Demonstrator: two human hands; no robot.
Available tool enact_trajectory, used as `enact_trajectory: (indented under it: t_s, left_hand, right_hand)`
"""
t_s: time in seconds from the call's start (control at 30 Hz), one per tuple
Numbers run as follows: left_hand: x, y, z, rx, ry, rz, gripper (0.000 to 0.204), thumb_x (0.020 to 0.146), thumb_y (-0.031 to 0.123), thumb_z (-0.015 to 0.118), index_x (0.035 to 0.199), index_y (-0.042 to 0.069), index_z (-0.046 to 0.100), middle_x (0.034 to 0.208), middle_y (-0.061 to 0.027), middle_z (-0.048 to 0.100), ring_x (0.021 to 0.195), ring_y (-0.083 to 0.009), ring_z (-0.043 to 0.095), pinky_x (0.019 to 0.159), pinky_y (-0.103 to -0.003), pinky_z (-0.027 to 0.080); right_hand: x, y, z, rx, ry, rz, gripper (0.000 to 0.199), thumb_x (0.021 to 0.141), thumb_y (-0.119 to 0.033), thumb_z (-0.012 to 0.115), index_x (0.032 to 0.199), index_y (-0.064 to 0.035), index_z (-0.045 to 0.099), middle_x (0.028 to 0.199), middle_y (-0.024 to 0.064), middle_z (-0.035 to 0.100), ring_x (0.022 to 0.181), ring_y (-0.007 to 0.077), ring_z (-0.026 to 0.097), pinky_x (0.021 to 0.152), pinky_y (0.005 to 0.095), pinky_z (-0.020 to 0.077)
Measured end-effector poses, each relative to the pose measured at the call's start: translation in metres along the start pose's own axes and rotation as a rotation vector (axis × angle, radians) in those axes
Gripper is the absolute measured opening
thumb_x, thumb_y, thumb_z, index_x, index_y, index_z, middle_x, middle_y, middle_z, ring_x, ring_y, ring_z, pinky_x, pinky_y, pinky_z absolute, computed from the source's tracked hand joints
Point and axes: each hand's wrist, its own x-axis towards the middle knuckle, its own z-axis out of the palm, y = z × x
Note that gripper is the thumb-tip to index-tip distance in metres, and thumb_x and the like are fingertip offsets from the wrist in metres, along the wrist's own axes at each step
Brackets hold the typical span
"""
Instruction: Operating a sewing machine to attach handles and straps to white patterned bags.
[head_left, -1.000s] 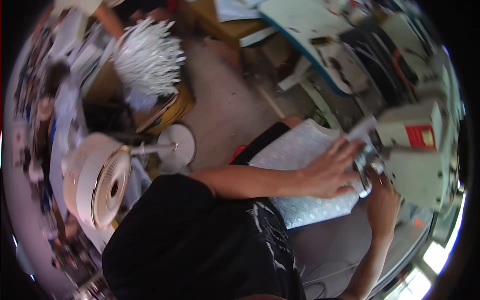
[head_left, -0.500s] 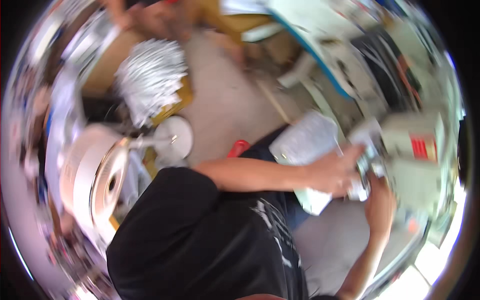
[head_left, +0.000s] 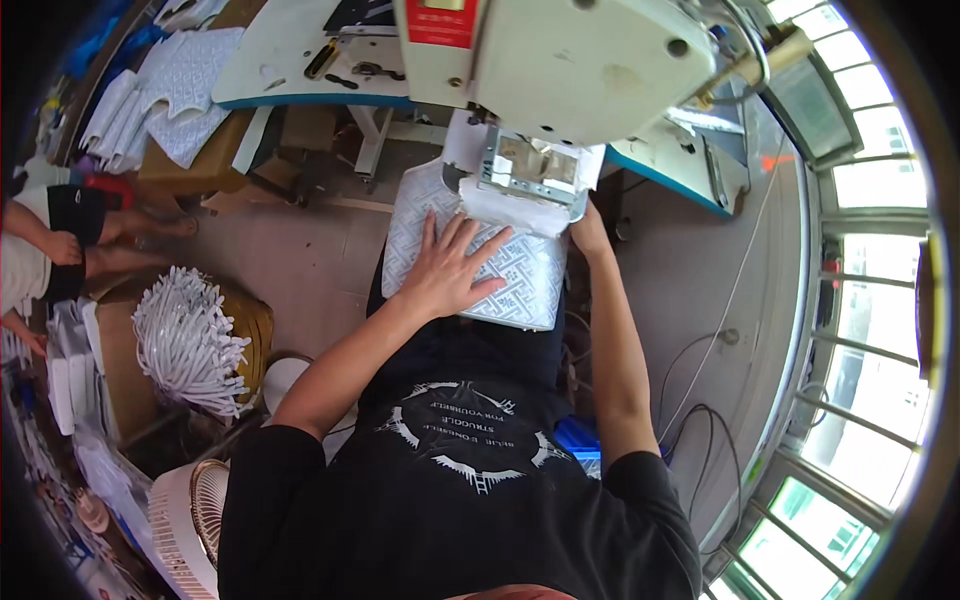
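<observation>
A white fabric piece with a grey-blue geometric pattern [head_left: 530, 290] lies over my lap, its far edge under the head of a sewing machine [head_left: 600, 65]. My left hand [head_left: 450, 270] rests flat on it with fingers spread. By the right side of the machine's metal plate [head_left: 535, 165] is my right hand [head_left: 590, 235]; its fingers are hidden behind the plate and the fabric's edge. A plain white strip [head_left: 515, 210] shows along the near side of the plate.
Blue-edged worktables [head_left: 300, 75] flank the machine. To the left stand a box with a bundle of white strips [head_left: 190, 340], a fan [head_left: 185, 520] and another person [head_left: 60, 240]. Patterned fabric [head_left: 190, 80] is piled at far left. Cables [head_left: 710, 430] lie at right.
The view has swung to the right and sharpened. My hands, close together before, are now apart; the left is spread on the patterned fabric, the right beside the machine plate.
</observation>
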Motion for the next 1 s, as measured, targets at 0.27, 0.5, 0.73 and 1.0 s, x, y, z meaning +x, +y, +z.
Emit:
enact_trajectory:
  t_s: [0.27,0.5,0.73,1.0]
  left_hand:
    - [-0.036,-0.004,-0.019,-0.141,0.05,0.006,0.082,0.094,0.054,0.068,0.159,0.011,0.041,0.159,-0.0207,0.04,0.142,-0.0423,0.042,0.121,-0.061,0.027]
    - [-0.017,-0.019,-0.098,0.007,-0.123,0.338,0.045,0.094,0.046,0.07,0.112,0.004,0.068,0.104,-0.0164,0.072,0.098,-0.0337,0.068,0.097,-0.047,0.048]
    - [-0.058,0.013,-0.139,-0.035,0.054,0.365,0.039,0.091,0.045,0.073,0.086,0.008,0.063,0.076,-0.0113,0.065,0.074,-0.0354,0.064,0.077,-0.045,0.051]
    - [-0.08,0.037,-0.152,0.004,0.067,0.327,0.048,0.091,0.05,0.071,0.085,0.003,0.061,0.074,-0.0135,0.066,0.071,-0.0382,0.068,0.064,-0.048,0.054]
  right_hand:
    - [-0.076,-0.085,0.031,-0.109,-0.329,0.026,0.04,0.101,-0.024,0.068,0.133,-0.0011,0.062,0.109,0.0165,0.072,0.092,0.0261,0.069,0.084,0.0392,0.054]
    - [-0.141,-0.211,0.009,-0.068,-0.509,-0.318,0.03,0.101,-0.022,0.069,0.121,0.0,0.063,0.096,0.0173,0.064,0.091,0.0293,0.063,0.084,0.0386,0.0508]
    - [-0.107,-0.24,-0.009,0.117,-0.799,-0.174,0.029,0.099,-0.017,0.061,0.115,0.0046,0.072,0.086,0.0052,0.065,0.078,0.0151,0.056,0.071,0.0324,0.0455]
    - [-0.076,-0.288,-0.005,0.323,-1.22,0.222,0.045,0.101,-0.012,0.052,0.14,0.0097,0.056,0.122,0.0172,0.072,0.11,0.0218,0.07,0.086,0.0293,0.0546]
